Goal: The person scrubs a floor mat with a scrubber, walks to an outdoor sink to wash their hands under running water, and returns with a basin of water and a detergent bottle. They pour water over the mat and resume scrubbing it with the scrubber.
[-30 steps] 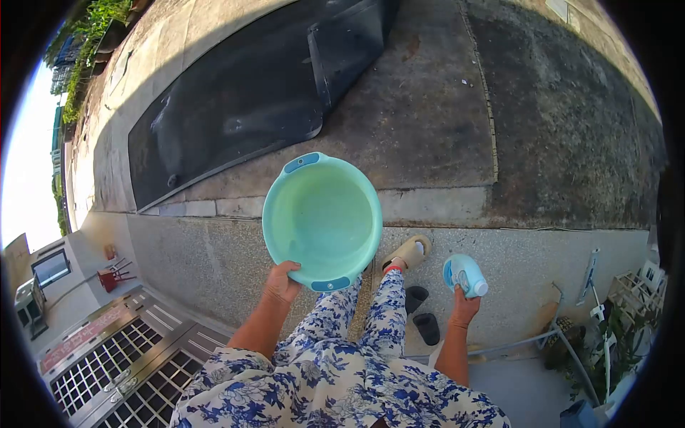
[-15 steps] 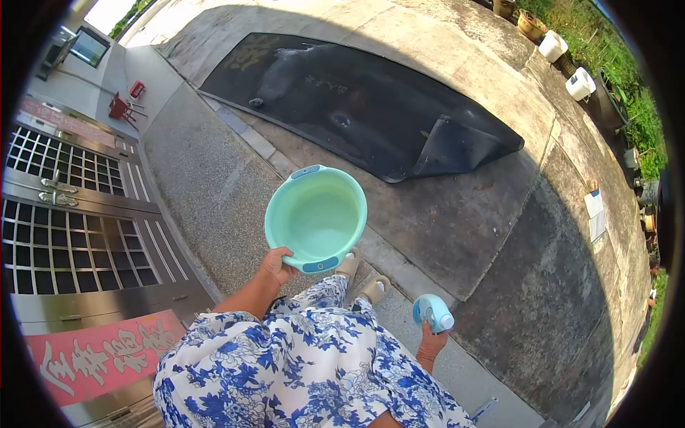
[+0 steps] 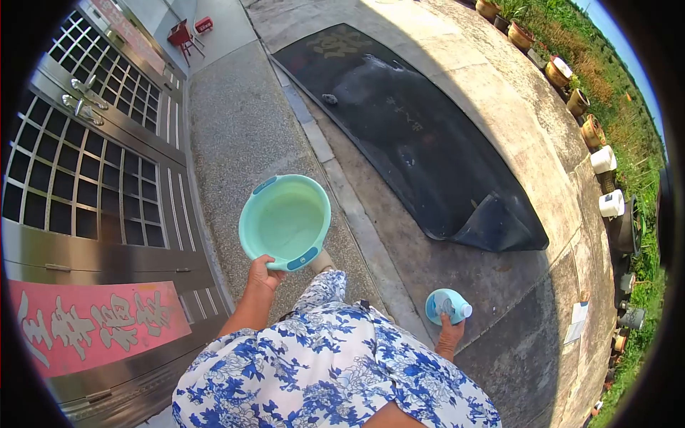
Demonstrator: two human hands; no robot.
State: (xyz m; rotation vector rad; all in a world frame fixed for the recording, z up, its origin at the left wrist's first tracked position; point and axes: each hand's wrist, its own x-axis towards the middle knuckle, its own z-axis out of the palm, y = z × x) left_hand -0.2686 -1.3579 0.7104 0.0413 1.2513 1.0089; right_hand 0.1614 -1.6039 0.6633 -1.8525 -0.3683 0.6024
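Plainly, left fingers (image 3: 264, 261) grip a basin (image 3: 287, 220); right fingers (image 3: 445, 319), partly hidden, seemingly a bottle (image 3: 444, 298).

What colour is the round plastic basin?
The round plastic basin is pale green, with blue handle inserts; best in head view.

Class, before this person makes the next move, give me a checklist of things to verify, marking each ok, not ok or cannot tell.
1. Grip on the basin: ok; the left hand holds its rim beside a blue handle.
2. Grip on the bottle: ok; the right hand holds it.
3. White cap on the bottle: ok; it is in place.
4. Liquid in the basin: cannot tell from this angle.
5. Black mat lying flat: not ok; one corner is folded over.
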